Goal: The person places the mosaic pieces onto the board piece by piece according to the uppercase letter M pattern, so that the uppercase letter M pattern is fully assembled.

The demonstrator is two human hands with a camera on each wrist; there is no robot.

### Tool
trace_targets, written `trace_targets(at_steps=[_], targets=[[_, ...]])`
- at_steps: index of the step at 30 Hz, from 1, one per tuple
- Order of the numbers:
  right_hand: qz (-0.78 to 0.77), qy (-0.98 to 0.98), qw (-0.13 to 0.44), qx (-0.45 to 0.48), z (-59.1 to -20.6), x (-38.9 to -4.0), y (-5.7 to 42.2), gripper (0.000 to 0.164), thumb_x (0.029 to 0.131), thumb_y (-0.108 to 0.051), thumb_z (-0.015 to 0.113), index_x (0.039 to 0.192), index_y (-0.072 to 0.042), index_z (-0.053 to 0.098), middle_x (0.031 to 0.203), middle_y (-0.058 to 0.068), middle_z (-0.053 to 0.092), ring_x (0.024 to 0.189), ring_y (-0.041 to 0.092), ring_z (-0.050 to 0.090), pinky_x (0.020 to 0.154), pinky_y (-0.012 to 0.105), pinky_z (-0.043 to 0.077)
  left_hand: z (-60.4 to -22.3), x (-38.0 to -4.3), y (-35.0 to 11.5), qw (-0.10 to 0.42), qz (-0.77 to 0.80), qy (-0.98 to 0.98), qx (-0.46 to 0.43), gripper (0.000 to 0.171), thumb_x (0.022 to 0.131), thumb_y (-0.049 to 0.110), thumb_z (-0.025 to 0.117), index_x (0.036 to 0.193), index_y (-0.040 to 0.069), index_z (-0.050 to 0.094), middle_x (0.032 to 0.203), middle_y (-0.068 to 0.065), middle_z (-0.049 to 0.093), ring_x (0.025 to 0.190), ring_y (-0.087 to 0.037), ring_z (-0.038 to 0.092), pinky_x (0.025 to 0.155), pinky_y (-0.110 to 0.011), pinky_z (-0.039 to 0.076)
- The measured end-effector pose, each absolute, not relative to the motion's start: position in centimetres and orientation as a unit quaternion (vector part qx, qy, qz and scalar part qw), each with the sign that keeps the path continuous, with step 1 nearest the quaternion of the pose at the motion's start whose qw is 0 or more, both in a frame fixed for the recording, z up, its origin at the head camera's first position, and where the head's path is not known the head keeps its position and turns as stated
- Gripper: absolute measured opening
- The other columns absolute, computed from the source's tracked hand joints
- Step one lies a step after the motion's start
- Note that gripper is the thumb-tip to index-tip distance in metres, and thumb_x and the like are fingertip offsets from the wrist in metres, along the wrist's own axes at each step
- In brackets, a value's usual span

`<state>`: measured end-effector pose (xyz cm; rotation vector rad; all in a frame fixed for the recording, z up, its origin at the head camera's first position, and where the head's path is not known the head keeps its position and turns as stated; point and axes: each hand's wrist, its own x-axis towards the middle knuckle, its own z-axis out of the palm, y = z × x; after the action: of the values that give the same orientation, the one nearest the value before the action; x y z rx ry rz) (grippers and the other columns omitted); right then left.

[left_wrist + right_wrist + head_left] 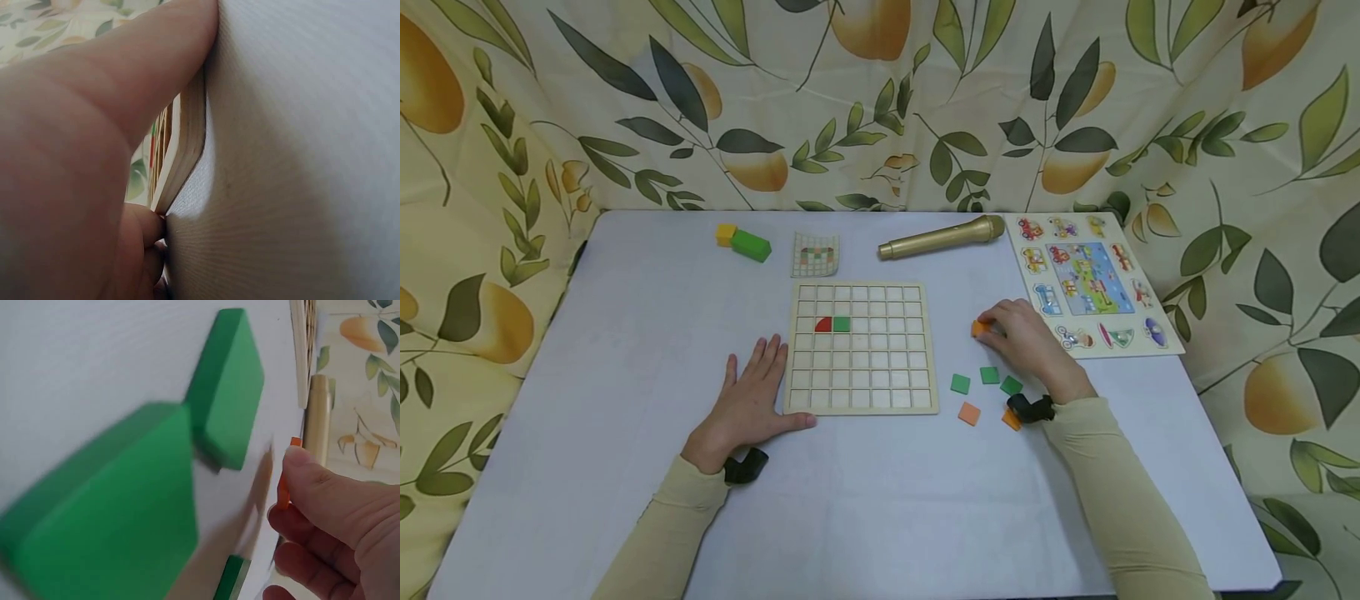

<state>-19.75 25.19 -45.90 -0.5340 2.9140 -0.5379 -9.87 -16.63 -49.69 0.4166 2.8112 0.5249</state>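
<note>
My right hand (pixel 1026 342) pinches an orange tile (pixel 979 328) between thumb and fingers, to the right of a wooden grid board (pixel 880 360). In the right wrist view the tile (pixel 284 484) is held up by its edges, apart from the green tiles on the table. My left hand (pixel 748 408) lies with its fingers spread at the board's lower left corner; its thumb and fingertips touch the edge (pixel 187 134). Side by side in the grid sit a red piece with a curved edge (pixel 824 324) and a green square (pixel 842 324).
Green tiles (pixel 989 375) and orange tiles (pixel 969 413) lie loose right of the board. Behind it are a patterned card (pixel 815 255), a gold microphone (pixel 942 238), and green (pixel 751 245) and yellow blocks (pixel 726 234). A picture puzzle board (pixel 1090 283) occupies the right back.
</note>
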Motion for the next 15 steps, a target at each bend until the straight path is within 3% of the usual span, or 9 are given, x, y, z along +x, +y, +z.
trace_targets(at_steps=[8,15], targets=[[-0.22,0.96,0.075,-0.154,-45.3,-20.4,23.4,0.031,0.094,-0.019,0.069,0.12,-0.003,0.066,0.119,0.012,0.064,0.114,0.029,0.049,0.099,0.047,0.039,-49.6,-9.9,-16.5,0.13,0.182,0.965,0.14,0.125,0.073,0.075,0.066,0.154,-0.003,0.012,0.161,-0.016,0.002,0.147,-0.031,-0.007,0.108,-0.062,-0.009],[-0.223,0.958,0.073,-0.167,-44.9,-20.8,21.7,0.032,0.095,-0.021,0.067,0.122,-0.004,0.066,0.119,0.01,0.064,0.113,0.028,0.049,0.098,0.045,0.038,-49.5,-9.9,-16.5,0.129,0.182,0.965,0.139,0.125,0.073,0.075,0.066,0.154,-0.003,0.012,0.161,-0.016,0.002,0.147,-0.031,-0.007,0.108,-0.062,-0.009]])
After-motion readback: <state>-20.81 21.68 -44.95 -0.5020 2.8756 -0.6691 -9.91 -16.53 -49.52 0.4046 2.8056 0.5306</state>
